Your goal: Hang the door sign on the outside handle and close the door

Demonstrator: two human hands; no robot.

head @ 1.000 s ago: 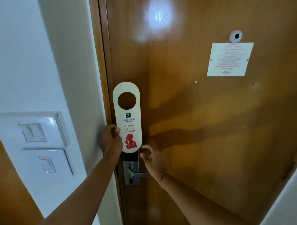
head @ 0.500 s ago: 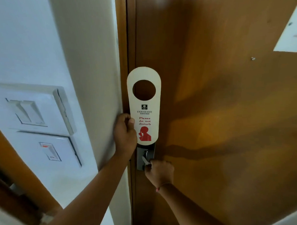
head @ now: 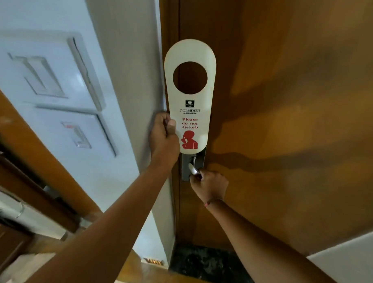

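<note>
The door sign reads "PRESIDENT AHMEDABAD" in dark print and "Please do not disturb" in red.

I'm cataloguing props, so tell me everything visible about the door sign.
The door sign is a cream, rounded-end card, stiff-looking, with a round hole near its top. It carries a small logo, "PRESIDENT", red "Please do not disturb" and a red figure. It stands upright against the wooden door, pinched at its lower left edge by the left hand, unhung.
</note>
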